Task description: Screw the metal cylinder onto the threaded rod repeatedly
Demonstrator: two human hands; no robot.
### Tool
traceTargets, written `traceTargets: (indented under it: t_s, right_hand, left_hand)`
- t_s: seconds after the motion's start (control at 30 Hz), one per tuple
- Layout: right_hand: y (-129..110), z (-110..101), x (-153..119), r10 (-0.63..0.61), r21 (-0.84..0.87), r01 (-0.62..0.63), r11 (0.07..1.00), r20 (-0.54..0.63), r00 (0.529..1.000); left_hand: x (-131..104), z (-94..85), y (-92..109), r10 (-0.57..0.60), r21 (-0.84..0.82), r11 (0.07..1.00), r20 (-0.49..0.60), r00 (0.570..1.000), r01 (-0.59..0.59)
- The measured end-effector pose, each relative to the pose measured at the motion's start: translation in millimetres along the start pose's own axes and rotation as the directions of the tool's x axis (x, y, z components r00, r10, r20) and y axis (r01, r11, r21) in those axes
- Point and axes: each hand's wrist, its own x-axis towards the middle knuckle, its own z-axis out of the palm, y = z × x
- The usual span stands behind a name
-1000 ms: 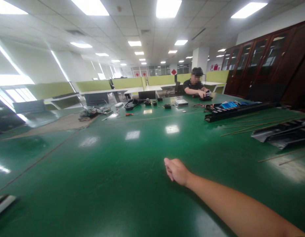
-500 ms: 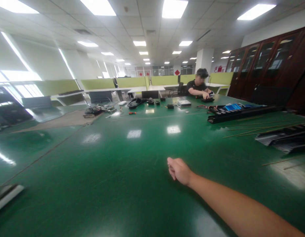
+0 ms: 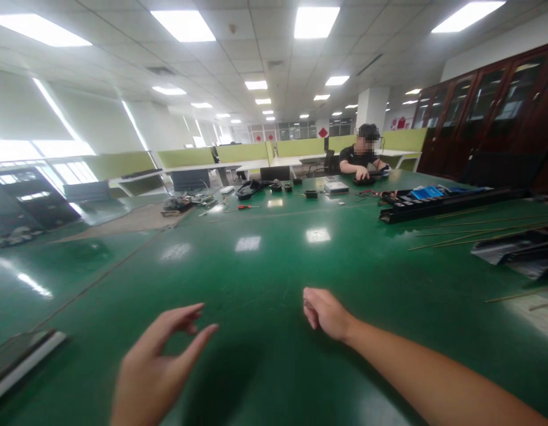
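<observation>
Toward the near edge of the worktop point(image 3: 265, 266), my left hand point(image 3: 150, 362) hangs spread; whether my curled right hand point(image 3: 327, 315) pinches anything, I cannot tell.

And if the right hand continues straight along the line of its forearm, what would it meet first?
From the right hand, the way looks free over the green tabletop until, probably, the pile of parts towards the far left; depth is hard to judge.

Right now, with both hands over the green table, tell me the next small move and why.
Probably ease the left hand toward the right hand: its thumb and forefinger stand apart and point roughly that way, while the right is curled above the green table. Whether the right holds anything cannot be made out.
</observation>
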Motion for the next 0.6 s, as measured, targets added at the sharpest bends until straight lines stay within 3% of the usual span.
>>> traceTargets:
  t_s: [0.07,0.13,0.2,0.27,0.37,0.5,0.6]
  right_hand:
    - [-5,5,-3,-0.007,0.033,0.005,0.999,0.048,0.999]
    - [-8,10,-5,-0.012,0.072,0.005,0.997,0.097,0.995]
    - [-10,13,-7,-0.023,0.103,0.009,0.995,0.133,0.991]
    - [-10,15,-6,-0.031,0.128,0.011,0.992,0.152,0.988]
    - [-7,15,-3,-0.020,0.158,-0.004,0.987,0.152,0.988]
    - [2,13,1,0.034,0.205,-0.069,0.976,0.169,0.985]
    - [5,11,2,0.072,0.240,-0.115,0.964,0.178,0.981]
  left_hand:
    - [12,36.0,22,0.076,-0.176,0.983,0.186,0.980,-0.043]
    - [19,69.7,47,0.200,-0.337,0.938,0.346,0.917,-0.077]
    - [22,94.4,68,0.249,-0.443,0.895,0.423,0.871,-0.041]
    - [21,108.3,80,0.210,-0.485,0.874,0.429,0.879,0.028]
    - [15,114.8,81,0.146,-0.495,0.865,0.409,0.901,0.085]
    - [8,112.5,71,0.113,-0.521,0.840,0.446,0.888,0.155]
    - [10,99.0,60,-0.036,-0.517,0.805,0.446,0.894,0.291]
